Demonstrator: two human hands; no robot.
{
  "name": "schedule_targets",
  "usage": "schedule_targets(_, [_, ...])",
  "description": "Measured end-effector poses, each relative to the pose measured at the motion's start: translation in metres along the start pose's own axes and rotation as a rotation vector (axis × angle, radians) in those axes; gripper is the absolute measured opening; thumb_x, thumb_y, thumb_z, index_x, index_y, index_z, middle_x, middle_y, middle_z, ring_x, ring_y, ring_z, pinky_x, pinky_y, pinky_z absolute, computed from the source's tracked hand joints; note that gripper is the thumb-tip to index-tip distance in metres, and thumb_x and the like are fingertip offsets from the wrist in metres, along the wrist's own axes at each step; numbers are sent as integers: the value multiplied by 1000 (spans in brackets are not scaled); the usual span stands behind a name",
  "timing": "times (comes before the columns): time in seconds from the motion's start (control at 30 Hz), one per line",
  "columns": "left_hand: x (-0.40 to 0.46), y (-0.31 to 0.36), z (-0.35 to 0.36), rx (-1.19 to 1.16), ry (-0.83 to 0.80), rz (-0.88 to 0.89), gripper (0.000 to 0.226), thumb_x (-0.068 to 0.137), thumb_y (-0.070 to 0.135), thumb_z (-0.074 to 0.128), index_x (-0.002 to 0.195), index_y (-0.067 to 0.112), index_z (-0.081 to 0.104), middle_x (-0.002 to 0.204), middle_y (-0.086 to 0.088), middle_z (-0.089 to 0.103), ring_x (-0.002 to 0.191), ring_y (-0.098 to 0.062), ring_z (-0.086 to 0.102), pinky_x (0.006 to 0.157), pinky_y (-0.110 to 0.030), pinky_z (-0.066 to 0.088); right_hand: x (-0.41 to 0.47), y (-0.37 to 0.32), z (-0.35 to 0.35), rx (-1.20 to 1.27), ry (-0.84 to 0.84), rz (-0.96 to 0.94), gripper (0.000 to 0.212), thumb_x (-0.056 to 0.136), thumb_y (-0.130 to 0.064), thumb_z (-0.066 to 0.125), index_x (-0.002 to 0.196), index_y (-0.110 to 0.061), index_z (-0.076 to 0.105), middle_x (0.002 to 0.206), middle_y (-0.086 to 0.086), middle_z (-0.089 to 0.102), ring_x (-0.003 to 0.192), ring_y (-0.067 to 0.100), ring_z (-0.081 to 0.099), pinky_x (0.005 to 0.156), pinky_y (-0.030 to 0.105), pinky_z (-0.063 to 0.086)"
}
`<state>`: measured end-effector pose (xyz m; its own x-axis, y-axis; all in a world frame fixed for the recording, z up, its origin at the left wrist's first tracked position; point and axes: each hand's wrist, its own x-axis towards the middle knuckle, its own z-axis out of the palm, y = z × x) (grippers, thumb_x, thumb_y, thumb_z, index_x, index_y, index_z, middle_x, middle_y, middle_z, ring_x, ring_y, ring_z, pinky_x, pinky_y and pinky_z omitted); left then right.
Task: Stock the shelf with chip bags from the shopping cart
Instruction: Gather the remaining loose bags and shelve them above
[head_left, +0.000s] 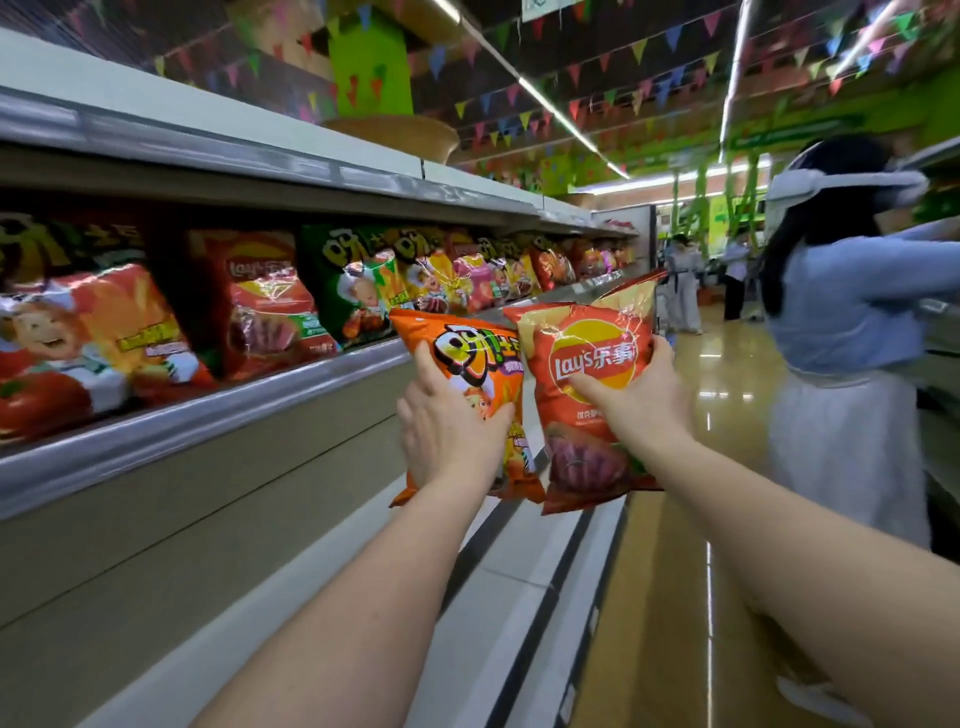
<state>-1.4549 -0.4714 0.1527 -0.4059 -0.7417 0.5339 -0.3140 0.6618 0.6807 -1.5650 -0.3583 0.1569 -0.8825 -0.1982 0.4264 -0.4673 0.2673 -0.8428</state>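
My left hand (447, 426) grips an orange chip bag (483, 364) with a cartoon figure, held upright in mid-air. Beside it, my right hand (639, 400) grips a red Lay's bag (592, 358), its top corner just above the shelf's far end. The two bags nearly touch. Both are raised in front of the shelf (208, 415) on the left, which carries a row of leaning chip bags (270, 306) in red, orange and green. The shopping cart is out of view.
A person in a blue top and white skirt (852, 332) stands close on the right, reaching toward the opposite shelf. More people (683, 291) stand far down the aisle. The glossy aisle floor (675, 519) runs ahead between the shelves.
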Motion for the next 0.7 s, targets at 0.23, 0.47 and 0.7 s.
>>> schedule_targets(0.23, [82,-7,84,-47,-68,66,106,79,42,74,152,19,0,153,-9,29,140,-29,25,110,-44,29,86,33,41,-31,105,33,94,70,-52,74,142,-18,24,130,7,53,114,29,55,94,45,46])
schedule_targets(0.47, [165,6,157,-73,-138,143,106,80,42,72,152,18,-2,154,-11,28,141,-30,24,110,-45,29,172,54,65,-61,210,61,94,72,-49,74,144,-16,24,133,7,51,119,29,52,97,44,43])
schedule_targets(0.7, [219,21,246,-106,-184,174,106,79,43,73,151,19,-1,154,-10,26,142,-29,23,111,-46,28,257,97,74,-138,265,89,93,72,-51,73,143,-15,25,133,8,51,120,29,51,99,44,42])
